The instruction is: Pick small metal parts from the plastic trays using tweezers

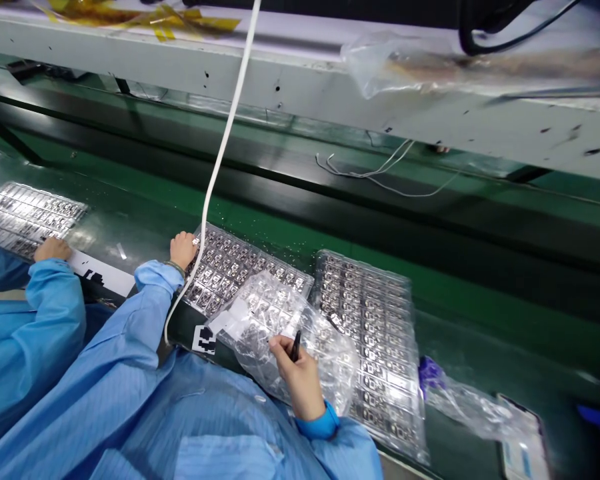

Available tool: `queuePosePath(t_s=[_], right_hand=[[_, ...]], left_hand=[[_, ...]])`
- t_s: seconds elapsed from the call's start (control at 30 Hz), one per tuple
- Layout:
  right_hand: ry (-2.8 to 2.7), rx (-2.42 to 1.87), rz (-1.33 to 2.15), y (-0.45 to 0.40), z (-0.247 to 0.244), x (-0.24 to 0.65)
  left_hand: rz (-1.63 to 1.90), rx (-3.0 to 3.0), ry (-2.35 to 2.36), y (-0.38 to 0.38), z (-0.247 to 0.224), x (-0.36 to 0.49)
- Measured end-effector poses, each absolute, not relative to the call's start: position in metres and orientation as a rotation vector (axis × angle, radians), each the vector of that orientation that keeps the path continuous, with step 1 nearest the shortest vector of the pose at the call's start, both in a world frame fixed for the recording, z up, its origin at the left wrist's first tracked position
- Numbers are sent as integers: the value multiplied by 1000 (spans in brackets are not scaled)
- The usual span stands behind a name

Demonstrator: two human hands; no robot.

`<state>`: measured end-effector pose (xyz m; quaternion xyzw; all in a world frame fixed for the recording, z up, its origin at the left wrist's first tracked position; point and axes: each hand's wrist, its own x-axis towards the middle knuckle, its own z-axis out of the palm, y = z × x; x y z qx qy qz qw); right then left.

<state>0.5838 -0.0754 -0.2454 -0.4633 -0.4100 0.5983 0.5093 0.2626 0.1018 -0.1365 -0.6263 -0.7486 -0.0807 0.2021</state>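
My left hand (183, 250) is closed at the upper left corner of a clear plastic tray (225, 257), its fingers curled over the edge. Rows of small metal parts fill this tray. In my right hand (300, 373) is a slim black pen-like tool (295, 346); its lower end is hidden, so I cannot tell its exact kind. Under that hand, a crumpled clear plastic bag (265, 313) covers the tray's lower right part. A second parts tray (375, 333) lies just right of the bag.
A white cable (225, 140) hangs down past my left wrist. At left a co-worker's hand (53, 249) rests by another tray (35, 207). To the right lie a plastic wrap with a purple end (433, 375) and a phone-like object (525, 443). A grey shelf beam (305, 87) crosses above.
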Motion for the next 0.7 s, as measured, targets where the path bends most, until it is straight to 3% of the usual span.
queuePosePath(t_s=[0.4,0.7], right_hand=[[-887,-1148,1473,-66,-236,612],[-728,-1104,1591,-15,-231,658]], left_hand=[[-631,-1729,-1914,106,-131,278],[-1062,-1952,-1579,155,-104,363]])
